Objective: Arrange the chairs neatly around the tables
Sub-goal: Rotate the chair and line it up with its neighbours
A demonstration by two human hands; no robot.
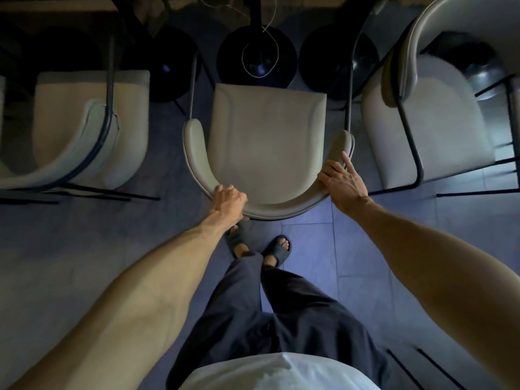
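A beige chair (267, 136) with a curved padded backrest stands straight in front of me, seat pointing toward a dark round table base (257, 56). My left hand (229, 199) grips the left rear of the backrest, fingers curled over its top edge. My right hand (342, 178) lies on the right side of the backrest with its fingers stretched along the padding. A matching chair (84, 130) stands to the left and another (422, 122) to the right, both facing the same way.
More dark round table bases (173, 63) (337, 66) sit between the chairs, and a thin white cord (260, 54) loops over the middle one. Black chair legs (464, 192) stick out over the grey tiled floor. My sandalled feet (277, 249) are just behind the chair.
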